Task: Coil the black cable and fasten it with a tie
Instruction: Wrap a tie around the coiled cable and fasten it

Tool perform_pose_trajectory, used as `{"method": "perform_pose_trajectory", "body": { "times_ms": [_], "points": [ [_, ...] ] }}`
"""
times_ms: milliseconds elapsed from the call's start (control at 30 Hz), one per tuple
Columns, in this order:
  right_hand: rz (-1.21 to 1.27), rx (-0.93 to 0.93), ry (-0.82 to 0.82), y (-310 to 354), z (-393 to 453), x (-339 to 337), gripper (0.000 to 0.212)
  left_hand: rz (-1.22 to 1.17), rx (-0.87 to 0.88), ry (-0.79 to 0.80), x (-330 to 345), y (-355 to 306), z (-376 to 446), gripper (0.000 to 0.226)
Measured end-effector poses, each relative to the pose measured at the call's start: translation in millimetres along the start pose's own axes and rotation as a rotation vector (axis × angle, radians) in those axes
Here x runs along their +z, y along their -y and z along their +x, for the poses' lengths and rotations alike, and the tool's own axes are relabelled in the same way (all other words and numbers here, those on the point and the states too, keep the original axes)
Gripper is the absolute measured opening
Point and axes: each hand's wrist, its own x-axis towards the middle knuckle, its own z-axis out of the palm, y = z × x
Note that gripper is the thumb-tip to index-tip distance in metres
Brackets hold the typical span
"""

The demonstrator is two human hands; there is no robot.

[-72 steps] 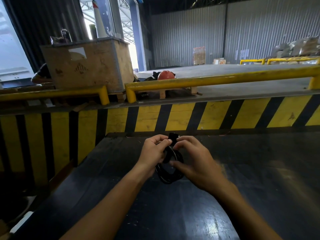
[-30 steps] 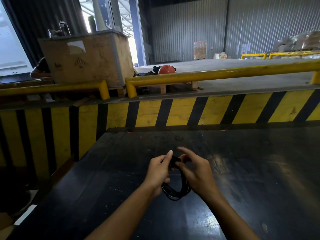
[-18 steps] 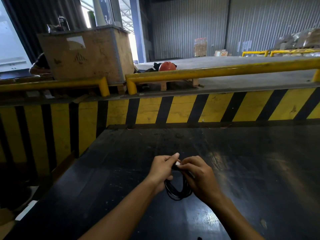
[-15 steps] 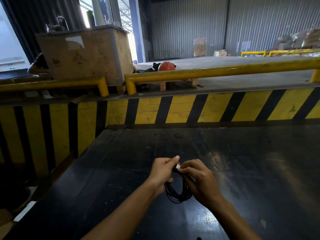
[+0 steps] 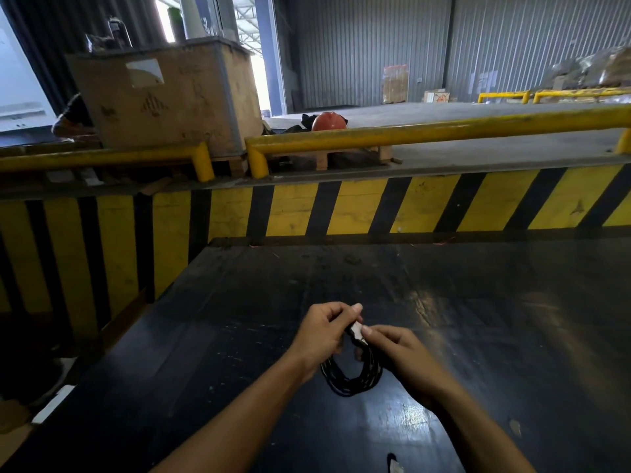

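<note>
The black cable [image 5: 351,382] hangs as a small coil of several loops between my two hands, just above the dark table [image 5: 478,302]. My left hand [image 5: 324,332] grips the coil's top from the left, fingers curled around it. My right hand [image 5: 396,349] pinches a short strap-like tie [image 5: 356,331] with a pale inner face at the top of the coil, thumb and forefinger closed on it. The upper part of the coil is hidden by my fingers.
A yellow-and-black striped barrier [image 5: 341,209] runs along the table's far edge, with yellow rails [image 5: 426,133] above it. A wooden crate [image 5: 164,97] stands back left and an orange helmet [image 5: 327,121] lies behind the rail. A small dark object [image 5: 392,464] lies near the table's front edge.
Both hands have come down and nearer to me with the coil. The right hand's fingers went from spread to pinching the tie, whose pale face now shows at the coil's top.
</note>
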Motion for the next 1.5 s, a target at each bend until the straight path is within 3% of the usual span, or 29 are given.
{"method": "perform_pose_trajectory", "body": {
  "times_ms": [100, 200, 333, 500, 667, 800, 867, 1100, 1267, 1367, 1500],
  "points": [
    [0.052, -0.059, -0.053, -3, -2, 3, 0.031, -0.083, -0.045, -0.020, 1, 4, -1, 0.037],
    [0.112, -0.076, -0.123, -8, -3, 6, 0.027, -0.247, -0.178, 0.057, -3, 15, -5, 0.050],
    [0.308, 0.027, -0.233, -19, -7, 1, 0.028, -0.341, -0.297, 0.177, -5, 40, -22, 0.036],
    [0.242, 0.218, -0.195, -51, -25, -1, 0.030, -0.322, -0.393, -0.017, -5, 60, -28, 0.022],
    [0.043, 0.412, -0.300, -93, -41, -11, 0.016, -0.276, -0.518, -0.149, -14, 84, -39, 0.015],
    [-0.572, 0.604, -0.312, -141, -58, -23, 0.025, -0.151, -0.598, -0.237, -20, 111, -53, 0.016],
    [-0.741, 0.679, -0.266, -163, -69, -26, 0.033, -0.138, -0.632, -0.259, -20, 121, -59, 0.015],
    [-0.866, 0.588, -0.284, -195, -85, -17, 0.026, -0.161, -0.670, -0.252, -18, 133, -66, 0.023],
    [-0.930, 0.547, -0.257, -198, -86, -8, 0.013, -0.217, -0.693, -0.265, -16, 130, -63, 0.016],
    [-0.834, 0.527, -0.251, -193, -81, -6, 0.015, -0.222, -0.717, -0.334, -16, 127, -60, 0.005],
    [-0.505, 0.435, -0.271, -159, -63, -4, 0.015, -0.341, -0.752, -0.403, -19, 115, -56, 0.016]
  ]
}}
